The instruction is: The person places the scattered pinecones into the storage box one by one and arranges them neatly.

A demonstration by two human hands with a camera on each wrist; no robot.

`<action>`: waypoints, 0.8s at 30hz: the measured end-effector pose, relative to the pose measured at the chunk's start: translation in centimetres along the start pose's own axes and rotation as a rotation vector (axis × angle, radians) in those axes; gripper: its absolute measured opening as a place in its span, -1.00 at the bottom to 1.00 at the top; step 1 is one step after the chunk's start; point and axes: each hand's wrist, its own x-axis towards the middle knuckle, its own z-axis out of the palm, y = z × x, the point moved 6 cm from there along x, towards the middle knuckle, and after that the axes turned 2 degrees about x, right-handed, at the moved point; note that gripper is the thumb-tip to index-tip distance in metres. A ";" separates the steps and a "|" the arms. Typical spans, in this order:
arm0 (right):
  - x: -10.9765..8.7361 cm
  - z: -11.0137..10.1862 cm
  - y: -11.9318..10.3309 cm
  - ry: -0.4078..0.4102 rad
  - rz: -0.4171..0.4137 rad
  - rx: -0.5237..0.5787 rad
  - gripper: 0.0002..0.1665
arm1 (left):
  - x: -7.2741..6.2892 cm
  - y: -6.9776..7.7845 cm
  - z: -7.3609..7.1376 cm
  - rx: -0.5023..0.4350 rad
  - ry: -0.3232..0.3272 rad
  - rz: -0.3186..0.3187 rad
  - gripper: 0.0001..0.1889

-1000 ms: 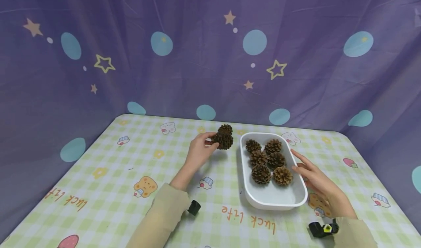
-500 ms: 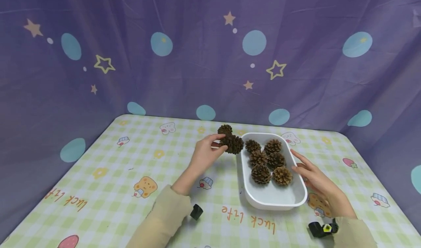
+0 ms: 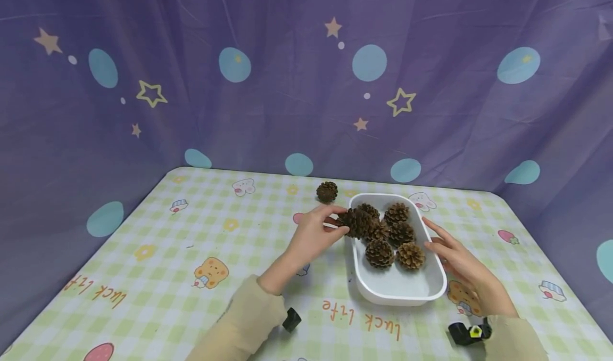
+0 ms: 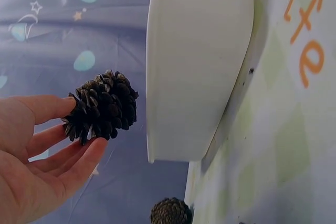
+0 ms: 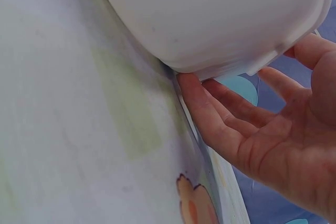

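Observation:
My left hand (image 3: 313, 236) pinches a dark brown pine cone (image 3: 356, 222) between thumb and fingers, over the left rim of a white plastic tub (image 3: 399, 293). In the left wrist view this pine cone (image 4: 105, 106) hangs level with the rim, apart from the tub wall (image 4: 199, 66). Inside the tub sit several more pine cones (image 3: 379, 254), grouped toward its far end. My right hand (image 3: 460, 260) touches the tub's right side with extended fingers. Seen from the right wrist, the fingertips (image 5: 190, 83) meet the underside edge of the tub (image 5: 226, 19).
One loose pine cone (image 3: 327, 191) stands on the table behind my left hand, left of the tub's far corner. A green checked tablecloth (image 3: 167, 233) with printed cartoons covers the table. Behind it hangs a purple curtain (image 3: 287, 111).
My left hand has carried the pine cone rightward and slightly nearer, from beside the loose cone to over the tub's left rim. The right hand and the tub have stayed put.

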 end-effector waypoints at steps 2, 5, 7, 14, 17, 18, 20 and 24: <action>0.0 0.0 0.0 0.002 0.001 0.002 -0.22 | -0.1 0.3 0.3 0.004 -0.011 0.008 -0.62; 0.0 0.0 0.0 0.004 0.001 0.005 -0.22 | -0.3 0.8 0.8 0.007 -0.027 0.014 -0.63; 0.0 0.0 0.0 0.005 0.001 0.003 -0.21 | -0.4 1.1 1.2 0.002 -0.042 0.025 -0.64; 0.1 0.0 0.1 0.006 0.003 0.002 -0.21 | -1.0 2.3 2.3 -0.003 -0.100 0.058 -0.63; 0.1 0.0 0.1 0.005 -0.004 -0.001 -0.21 | -1.3 2.8 2.7 0.002 -0.113 0.084 -0.62; 0.0 0.0 0.1 0.006 -0.005 -0.001 -0.21 | -1.4 2.9 2.8 0.006 -0.116 0.092 -0.62; 0.0 0.0 0.0 0.006 -0.004 -0.001 -0.21 | -1.5 3.2 3.0 0.009 -0.119 0.107 -0.62; 0.1 -0.1 0.1 0.004 -0.003 0.004 -0.21 | -1.8 3.8 3.4 0.016 -0.130 0.138 -0.64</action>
